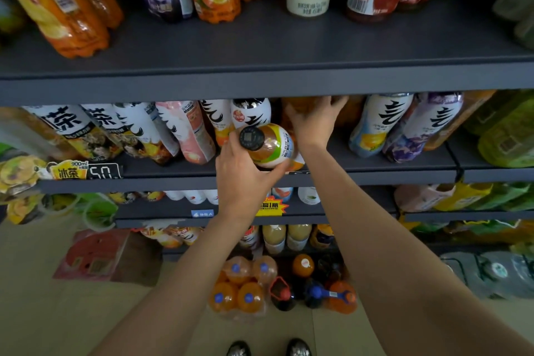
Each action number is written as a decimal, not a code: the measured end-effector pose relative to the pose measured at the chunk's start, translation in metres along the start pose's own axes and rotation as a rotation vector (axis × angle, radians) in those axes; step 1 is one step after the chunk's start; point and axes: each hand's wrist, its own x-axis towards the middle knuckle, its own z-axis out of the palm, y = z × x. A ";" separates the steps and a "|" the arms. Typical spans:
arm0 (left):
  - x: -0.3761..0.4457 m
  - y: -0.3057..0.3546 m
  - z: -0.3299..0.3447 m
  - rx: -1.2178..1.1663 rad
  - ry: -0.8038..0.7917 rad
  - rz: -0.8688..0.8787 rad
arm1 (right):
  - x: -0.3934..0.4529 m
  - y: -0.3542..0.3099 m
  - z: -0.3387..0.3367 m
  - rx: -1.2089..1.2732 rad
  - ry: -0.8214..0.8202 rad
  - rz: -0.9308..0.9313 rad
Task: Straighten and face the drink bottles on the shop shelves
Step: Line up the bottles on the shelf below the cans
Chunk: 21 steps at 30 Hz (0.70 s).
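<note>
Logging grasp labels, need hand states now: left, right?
Left hand: closed, holding the black-capped bottle.
Right hand: open, fingers spread on the orange bottle further back.

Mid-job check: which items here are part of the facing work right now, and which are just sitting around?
In the job:
- black-capped bottle, gripped by the left hand
- right hand, reaching onto the orange bottles at the back of the shelf

Just there:
- shrink-wrapped orange bottles on the floor
- yellow price tag
</note>
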 end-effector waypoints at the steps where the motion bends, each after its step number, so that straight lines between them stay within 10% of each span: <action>1: 0.001 -0.001 0.000 -0.004 -0.001 0.002 | -0.004 0.001 -0.002 0.030 0.014 0.015; 21: 0.008 0.028 0.017 0.268 -0.021 0.218 | -0.038 0.046 -0.084 0.142 0.008 -0.058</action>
